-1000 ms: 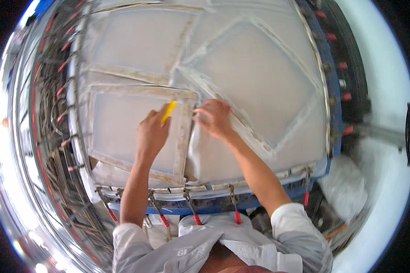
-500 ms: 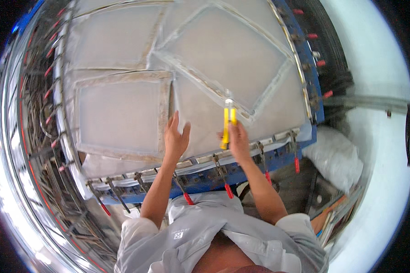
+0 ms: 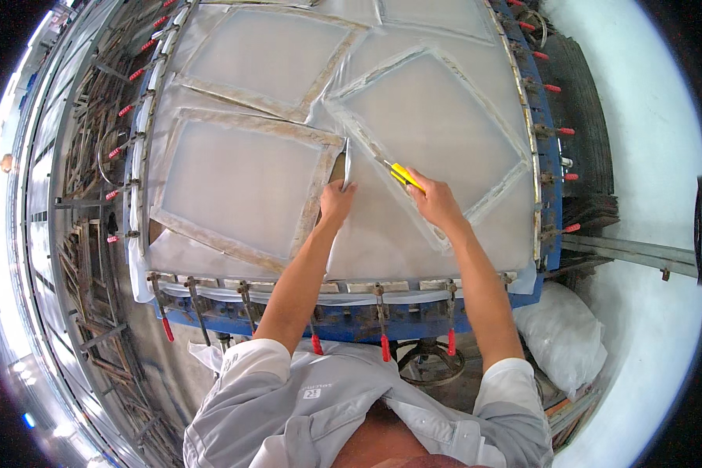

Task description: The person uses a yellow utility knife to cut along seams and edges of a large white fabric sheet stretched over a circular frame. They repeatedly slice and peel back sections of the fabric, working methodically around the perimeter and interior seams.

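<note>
My right hand (image 3: 438, 204) is closed round a yellow utility knife (image 3: 405, 176). The knife's tip points up and left, over the near-left side of a tilted frame (image 3: 483, 200) with taped or glued-looking edges. Left of it, my left hand (image 3: 338, 200) pinches a loose strip of the pale, translucent mesh sheet (image 3: 398, 248). A dark gap runs along this lifted strip, beside the right side of the brownish frame (image 3: 308, 204) at the near left. The sheet lies stretched over both frames. Whether the blade touches the sheet, I cannot tell.
Red-handled clamps (image 3: 385, 347) line the blue table edge (image 3: 351, 327) on the near side and both flanks. More frames (image 3: 269, 54) lie farther back. Metal racks (image 3: 93, 273) stand on the left. A clear plastic bag (image 3: 561, 335) rests at the lower right.
My left hand has moved from hovering with fingers spread to pinching the sheet's edge. The knife has swung from upright to leaning left. My view has shifted, showing more of the table.
</note>
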`<state>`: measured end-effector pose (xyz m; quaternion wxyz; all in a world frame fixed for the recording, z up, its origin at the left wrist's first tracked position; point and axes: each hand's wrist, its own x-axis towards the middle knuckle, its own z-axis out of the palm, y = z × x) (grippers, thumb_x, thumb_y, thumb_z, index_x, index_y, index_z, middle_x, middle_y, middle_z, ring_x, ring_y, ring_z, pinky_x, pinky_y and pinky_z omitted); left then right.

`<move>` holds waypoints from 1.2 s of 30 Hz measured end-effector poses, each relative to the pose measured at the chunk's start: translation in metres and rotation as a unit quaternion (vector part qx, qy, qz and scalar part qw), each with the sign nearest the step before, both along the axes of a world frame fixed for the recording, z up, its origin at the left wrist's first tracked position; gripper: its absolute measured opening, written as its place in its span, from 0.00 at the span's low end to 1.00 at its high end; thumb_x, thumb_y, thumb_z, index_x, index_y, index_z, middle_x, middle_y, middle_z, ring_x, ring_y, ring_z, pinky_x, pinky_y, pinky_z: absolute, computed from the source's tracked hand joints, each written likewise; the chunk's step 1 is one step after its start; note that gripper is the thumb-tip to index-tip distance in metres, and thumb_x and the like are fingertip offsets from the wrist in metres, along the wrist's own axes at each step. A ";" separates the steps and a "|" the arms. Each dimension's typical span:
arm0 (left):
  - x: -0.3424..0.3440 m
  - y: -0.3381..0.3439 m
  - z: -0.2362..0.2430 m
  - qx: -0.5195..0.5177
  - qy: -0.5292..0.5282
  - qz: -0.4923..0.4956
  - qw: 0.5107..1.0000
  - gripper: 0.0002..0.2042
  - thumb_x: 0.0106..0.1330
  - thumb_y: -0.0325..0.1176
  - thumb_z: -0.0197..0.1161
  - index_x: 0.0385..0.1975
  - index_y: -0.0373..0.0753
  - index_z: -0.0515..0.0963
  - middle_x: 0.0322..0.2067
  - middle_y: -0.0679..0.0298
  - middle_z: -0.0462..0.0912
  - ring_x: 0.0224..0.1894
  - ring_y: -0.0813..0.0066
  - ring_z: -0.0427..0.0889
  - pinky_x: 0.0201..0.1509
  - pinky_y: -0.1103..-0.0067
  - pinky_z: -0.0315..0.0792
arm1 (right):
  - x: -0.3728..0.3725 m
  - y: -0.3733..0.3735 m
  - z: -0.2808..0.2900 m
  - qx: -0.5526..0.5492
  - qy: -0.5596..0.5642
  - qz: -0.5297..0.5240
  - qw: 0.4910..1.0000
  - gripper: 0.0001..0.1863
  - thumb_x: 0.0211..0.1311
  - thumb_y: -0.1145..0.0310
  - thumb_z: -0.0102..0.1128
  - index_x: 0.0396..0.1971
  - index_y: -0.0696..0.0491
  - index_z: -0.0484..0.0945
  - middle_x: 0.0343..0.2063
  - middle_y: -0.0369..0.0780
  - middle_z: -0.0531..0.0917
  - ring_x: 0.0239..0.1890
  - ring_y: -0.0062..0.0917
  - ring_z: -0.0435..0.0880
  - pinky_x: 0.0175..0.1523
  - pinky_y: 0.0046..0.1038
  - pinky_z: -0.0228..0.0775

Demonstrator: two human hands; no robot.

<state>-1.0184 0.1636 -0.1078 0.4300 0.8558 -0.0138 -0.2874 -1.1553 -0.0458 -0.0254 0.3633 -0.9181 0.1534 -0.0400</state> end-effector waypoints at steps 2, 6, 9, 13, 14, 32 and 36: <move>-0.001 0.001 -0.007 -0.021 0.004 0.017 1.000 0.18 0.66 0.48 0.67 0.36 0.36 0.84 0.30 0.51 0.86 0.37 0.53 0.85 0.43 0.62 0.75 | 0.012 -0.006 0.003 -0.030 0.050 0.027 0.998 0.22 0.72 0.64 0.58 0.64 0.51 0.75 0.33 0.54 0.85 0.34 0.46 0.86 0.41 0.42 0.76; -0.002 0.003 -0.009 -0.015 -0.006 0.009 1.000 0.17 0.67 0.46 0.66 0.33 0.36 0.82 0.29 0.52 0.84 0.34 0.54 0.84 0.41 0.63 0.74 | 0.028 -0.009 0.019 -0.082 0.084 0.065 0.991 0.22 0.73 0.65 0.57 0.64 0.51 0.75 0.31 0.52 0.85 0.34 0.46 0.86 0.41 0.44 0.76; -0.001 0.008 -0.021 -0.037 0.001 0.018 0.999 0.17 0.69 0.45 0.65 0.36 0.35 0.83 0.27 0.59 0.82 0.32 0.67 0.79 0.39 0.67 0.72 | 0.037 -0.003 0.028 -0.157 0.085 0.095 0.979 0.22 0.73 0.64 0.56 0.64 0.50 0.74 0.30 0.50 0.85 0.33 0.46 0.86 0.40 0.44 0.78; -0.001 0.003 -0.010 -0.007 0.009 -0.011 1.000 0.18 0.69 0.46 0.64 0.39 0.34 0.84 0.26 0.62 0.81 0.30 0.73 0.77 0.36 0.69 0.71 | 0.053 0.006 0.040 -0.214 0.172 0.110 0.955 0.21 0.73 0.64 0.55 0.64 0.49 0.74 0.35 0.49 0.86 0.35 0.46 0.87 0.41 0.46 0.81; -0.003 0.003 -0.008 -0.024 0.010 0.005 1.000 0.17 0.69 0.45 0.64 0.36 0.34 0.83 0.26 0.58 0.81 0.31 0.67 0.79 0.37 0.67 0.71 | 0.056 0.009 0.035 -0.230 0.165 0.110 0.953 0.21 0.73 0.64 0.55 0.63 0.50 0.74 0.33 0.48 0.86 0.33 0.46 0.87 0.40 0.46 0.81; 0.004 0.009 0.000 0.007 0.001 0.012 1.000 0.17 0.68 0.45 0.64 0.41 0.35 0.85 0.26 0.53 0.84 0.29 0.68 0.81 0.37 0.66 0.74 | -0.052 0.002 0.083 -0.260 0.382 0.176 0.869 0.21 0.69 0.65 0.57 0.61 0.43 0.77 0.33 0.48 0.86 0.34 0.46 0.87 0.39 0.49 0.81; 0.009 0.009 -0.015 -0.032 0.026 0.035 0.999 0.16 0.67 0.45 0.65 0.40 0.37 0.86 0.26 0.58 0.85 0.30 0.69 0.80 0.38 0.66 0.74 | -0.116 -0.016 0.066 -0.287 0.348 0.168 0.876 0.22 0.70 0.63 0.58 0.63 0.43 0.74 0.31 0.47 0.86 0.33 0.45 0.87 0.36 0.48 0.80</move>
